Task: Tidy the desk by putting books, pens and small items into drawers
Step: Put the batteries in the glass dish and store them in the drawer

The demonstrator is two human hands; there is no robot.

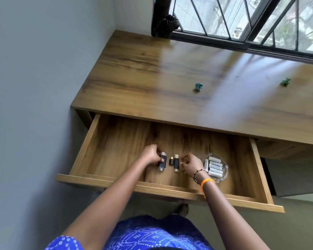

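The wooden drawer [116,139] is pulled out under the desk top [152,73]. Inside it, my left hand [150,154] grips a black USB stick [162,164] lying on the drawer floor. Two smaller black USB adapters [175,162] lie just to its right. My right hand [191,164] hovers beside them with its fingers loosely curled and nothing in them. A glass dish [224,167] with several white batteries [213,166] stands in the drawer at my right wrist. Two small green figures, one teal [198,86] and one darker [285,81], stand on the desk top.
The grey wall [34,87] runs along the drawer's left side. A barred window [242,20] lines the back of the desk. A second drawer front [296,175] sits shut to the right.
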